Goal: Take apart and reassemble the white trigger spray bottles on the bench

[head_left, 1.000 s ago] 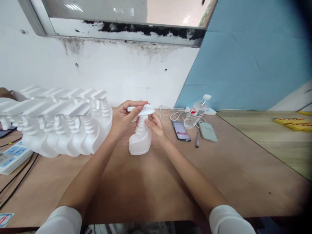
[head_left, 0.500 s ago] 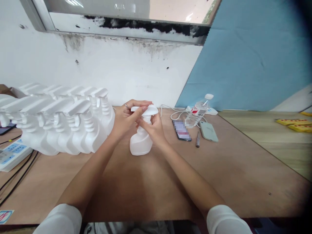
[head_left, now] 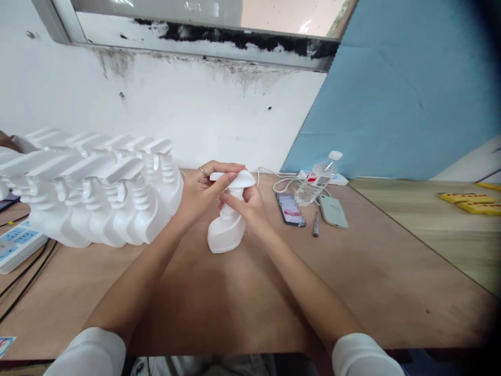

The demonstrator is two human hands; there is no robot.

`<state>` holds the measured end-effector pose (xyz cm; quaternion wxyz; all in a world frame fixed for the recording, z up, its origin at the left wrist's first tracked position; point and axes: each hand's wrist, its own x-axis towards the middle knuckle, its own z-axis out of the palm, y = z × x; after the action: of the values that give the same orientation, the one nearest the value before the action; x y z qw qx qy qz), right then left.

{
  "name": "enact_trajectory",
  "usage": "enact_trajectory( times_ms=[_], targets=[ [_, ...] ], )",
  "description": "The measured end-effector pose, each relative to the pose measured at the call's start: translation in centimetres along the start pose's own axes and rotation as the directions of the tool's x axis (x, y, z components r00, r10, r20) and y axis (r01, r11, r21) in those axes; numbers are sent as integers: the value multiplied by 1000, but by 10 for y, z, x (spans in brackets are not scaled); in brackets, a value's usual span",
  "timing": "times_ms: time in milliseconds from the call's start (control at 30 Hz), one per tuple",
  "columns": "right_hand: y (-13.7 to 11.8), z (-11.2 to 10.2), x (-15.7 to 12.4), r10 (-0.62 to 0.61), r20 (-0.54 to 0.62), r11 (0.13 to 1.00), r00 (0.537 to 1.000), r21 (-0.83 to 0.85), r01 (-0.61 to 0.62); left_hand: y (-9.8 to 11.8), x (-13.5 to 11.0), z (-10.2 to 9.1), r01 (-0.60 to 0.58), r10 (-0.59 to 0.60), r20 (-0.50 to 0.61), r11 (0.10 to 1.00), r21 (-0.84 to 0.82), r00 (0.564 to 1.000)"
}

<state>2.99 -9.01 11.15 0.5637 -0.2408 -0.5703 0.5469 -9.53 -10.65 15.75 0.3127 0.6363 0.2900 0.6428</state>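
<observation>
A white spray bottle (head_left: 226, 233) is in both my hands at the middle of the table, its base tilted a little. My left hand (head_left: 205, 190) is closed on the white trigger spray head (head_left: 243, 180), with the thumb along its near side and the fingers over the top. Lower down, around the neck, my right hand (head_left: 250, 206) is closed, thumb pointing left. The fingers behind the neck are partly hidden. To the left stand several similar white spray bottles (head_left: 105, 203) in rows, their heads fitted.
On the right of the table (head_left: 352, 292) lie a phone with a lit screen (head_left: 290, 210), a dark marker-like stick (head_left: 315, 224) and a pale green phone (head_left: 332, 211). A clear water bottle (head_left: 316, 180) leans there. A power strip (head_left: 19, 243) with black cables lies left.
The held bottle's base has tilted slightly more. Both hands keep nearly the same grip. The whole view has shifted a little.
</observation>
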Motion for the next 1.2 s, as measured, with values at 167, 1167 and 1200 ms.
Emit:
enact_trajectory(
  times_ms=[167, 1167, 1200],
  targets=[
    [0, -1, -2, -42, 75, 998, 996, 46, 39, 0, 0, -3, -1, 1, -17, 999, 32, 1000],
    [5, 13, -2, -113, -188, 990, 976, -108, 94, 3, -2, -4, 14, -12, -28, 998, 56, 1000],
    [4, 11, -2, -101, -142, 993, 985, -81, 91, 3, -2, -4, 15, -13, -32, 998, 55, 999]
  ],
)
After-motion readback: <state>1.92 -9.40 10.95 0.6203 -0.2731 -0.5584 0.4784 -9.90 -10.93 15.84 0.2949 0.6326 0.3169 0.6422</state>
